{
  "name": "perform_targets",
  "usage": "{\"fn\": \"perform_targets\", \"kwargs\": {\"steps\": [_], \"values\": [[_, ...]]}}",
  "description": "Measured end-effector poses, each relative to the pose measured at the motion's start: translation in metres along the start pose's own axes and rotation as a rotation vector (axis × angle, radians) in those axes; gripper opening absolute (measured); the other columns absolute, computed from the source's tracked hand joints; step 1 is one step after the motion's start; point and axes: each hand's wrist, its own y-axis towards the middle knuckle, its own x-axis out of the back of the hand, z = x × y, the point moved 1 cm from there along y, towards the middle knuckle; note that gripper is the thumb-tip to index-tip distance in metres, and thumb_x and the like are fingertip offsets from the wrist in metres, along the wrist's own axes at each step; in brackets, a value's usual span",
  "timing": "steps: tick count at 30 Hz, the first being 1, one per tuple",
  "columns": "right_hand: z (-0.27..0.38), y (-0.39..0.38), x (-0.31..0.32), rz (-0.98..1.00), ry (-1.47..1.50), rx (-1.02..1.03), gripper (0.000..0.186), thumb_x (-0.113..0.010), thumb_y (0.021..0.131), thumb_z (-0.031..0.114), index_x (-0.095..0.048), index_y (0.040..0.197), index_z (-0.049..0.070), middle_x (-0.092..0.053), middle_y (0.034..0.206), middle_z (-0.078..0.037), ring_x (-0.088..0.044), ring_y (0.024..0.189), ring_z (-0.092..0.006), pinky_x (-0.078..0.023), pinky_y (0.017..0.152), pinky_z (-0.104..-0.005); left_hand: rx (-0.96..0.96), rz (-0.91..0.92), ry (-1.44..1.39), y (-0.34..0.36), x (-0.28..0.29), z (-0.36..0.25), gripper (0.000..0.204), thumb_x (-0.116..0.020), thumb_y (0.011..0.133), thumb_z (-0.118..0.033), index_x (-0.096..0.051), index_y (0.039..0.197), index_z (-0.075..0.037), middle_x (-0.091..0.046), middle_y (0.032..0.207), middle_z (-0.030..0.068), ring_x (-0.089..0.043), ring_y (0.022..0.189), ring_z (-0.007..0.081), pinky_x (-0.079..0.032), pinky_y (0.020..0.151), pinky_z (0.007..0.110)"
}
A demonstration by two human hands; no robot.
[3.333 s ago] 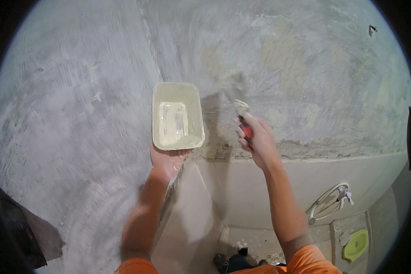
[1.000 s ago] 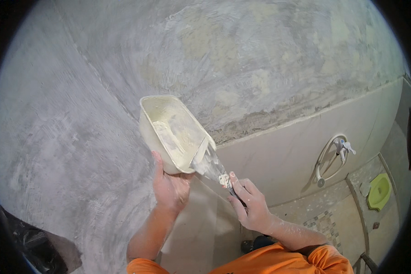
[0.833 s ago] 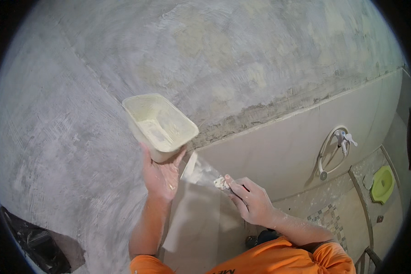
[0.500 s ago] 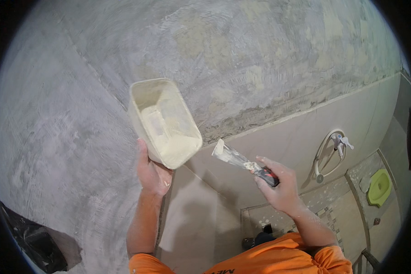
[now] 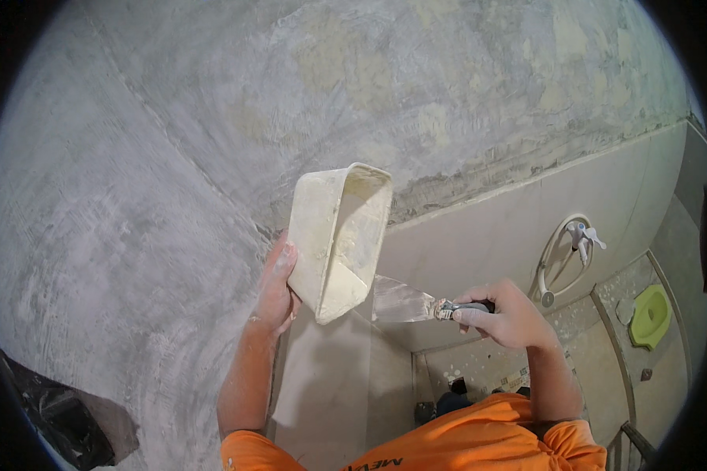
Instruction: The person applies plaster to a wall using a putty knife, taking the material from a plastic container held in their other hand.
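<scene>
A cream plastic tub (image 5: 310,220) with pale putty inside is in my left hand (image 5: 276,282), tipped on its side with the opening toward the right. My right hand (image 5: 499,312) is closed on the handle of a wide putty knife (image 5: 403,302), whose metal blade points left and lies at the tub's lower right rim. Behind them the grey wall (image 5: 448,94) shows streaky skim coat and paler cream patches, with a corner line running up to the upper left.
Below the plastered band are beige tiles (image 5: 471,235) with a white tap and looped hose (image 5: 583,239). A green squat toilet (image 5: 650,315) is set in the floor at the lower right. A black plastic-like object (image 5: 64,416) sits at the lower left.
Since half a second ago, the tub has tilted onto its side and moved right. The putty knife has dropped lower and turned nearly level, its blade now against the tub's rim.
</scene>
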Motion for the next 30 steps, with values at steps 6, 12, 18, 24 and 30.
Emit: {"fn": "perform_targets", "kwargs": {"steps": [6, 12, 18, 24, 30], "values": [[-0.013, 0.010, -0.003, 0.184, 0.303, -0.130, 0.020, -0.067, 0.097, 0.018, -0.077, 0.101, 0.002, -0.066, 0.072, 0.000, -0.050, 0.053, -0.0063, -0.038, 0.048, -0.0250, 0.107, 0.008, -0.005, 0.004, 0.005, 0.005, 0.062, -0.045, 0.109, -0.047, -0.042, 0.152, -0.001, -0.054, 0.144, 0.0129, -0.054, 0.130, 0.0172, -0.045, 0.107, 0.032], [-0.024, 0.019, -0.009, 0.185, 0.256, -0.102, 0.022, -0.067, 0.096, 0.019, -0.077, 0.104, 0.000, -0.064, 0.070, 0.001, -0.049, 0.050, -0.0065, -0.037, 0.046, -0.0254, 0.120, 0.006, 0.053, 0.007, -0.002, 0.010, 0.067, -0.045, 0.107, -0.053, -0.043, 0.151, -0.001, -0.057, 0.140, 0.0145, -0.059, 0.124, 0.0193, -0.051, 0.102, 0.033], [-0.036, 0.030, -0.011, 0.222, 0.361, -0.227, 0.021, -0.069, 0.095, 0.017, -0.077, 0.105, -0.001, -0.065, 0.066, -0.005, -0.046, 0.043, -0.0078, -0.033, 0.039, -0.0241, 0.198, -0.056, -0.022, 0.010, -0.010, 0.009, 0.068, -0.047, 0.107, -0.053, -0.043, 0.149, 0.000, -0.058, 0.138, 0.0177, -0.066, 0.116, 0.0212, -0.058, 0.094, 0.033], [-0.060, 0.047, -0.024, 0.328, 0.537, -0.192, 0.028, -0.067, 0.093, 0.021, -0.075, 0.101, -0.005, -0.064, 0.063, -0.008, -0.045, 0.040, -0.0088, -0.030, 0.035, -0.0239, 0.282, 0.000, -0.124, 0.019, -0.002, 0.017, 0.070, -0.048, 0.106, -0.054, -0.040, 0.152, -0.001, -0.056, 0.142, 0.0160, -0.063, 0.123, 0.0251, -0.057, 0.097, 0.044], [-0.065, 0.057, -0.046, 0.347, 0.682, -0.243, 0.031, -0.068, 0.091, 0.023, -0.075, 0.099, -0.006, -0.062, 0.061, -0.010, -0.043, 0.037, -0.0090, -0.028, 0.033, -0.0235, 0.355, 0.008, -0.142, 0.025, -0.003, 0.028, 0.061, -0.044, 0.110, -0.045, -0.040, 0.151, 0.000, -0.056, 0.142, 0.0164, -0.063, 0.124, 0.0232, -0.058, 0.100, 0.036]]}}
